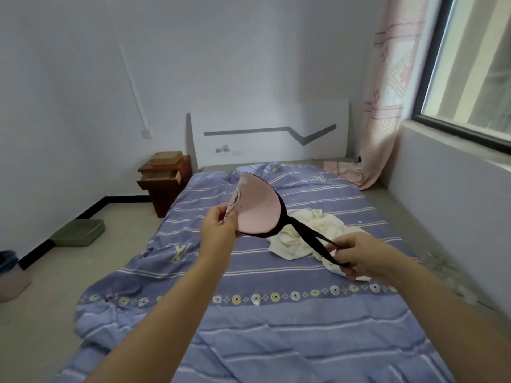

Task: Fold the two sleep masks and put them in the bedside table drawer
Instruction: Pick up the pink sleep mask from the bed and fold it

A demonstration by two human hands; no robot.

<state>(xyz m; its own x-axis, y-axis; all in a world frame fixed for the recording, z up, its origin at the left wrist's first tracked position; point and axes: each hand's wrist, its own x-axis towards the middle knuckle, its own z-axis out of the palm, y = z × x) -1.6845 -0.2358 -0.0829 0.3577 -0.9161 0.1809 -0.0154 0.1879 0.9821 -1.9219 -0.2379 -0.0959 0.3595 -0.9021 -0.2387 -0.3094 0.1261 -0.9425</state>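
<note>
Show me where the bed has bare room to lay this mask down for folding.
Free: the striped sheet between the forearms, below the medallion border, and the stretch left of the left hand toward the bedside table. Crowded: under the right hand, where cream cloth is heaped beneath the pink mask.

Your two forearms enter from the bottom edge, both bare up to where the picture cuts them off; no sleeve or cuff shows. Left hand (218,226): no ring, watch or band visible on the wrist. Right hand (365,257): likewise plain, no glove, no jewellery. Fingernails look short and unpainted, though blur makes that uncertain.
</note>
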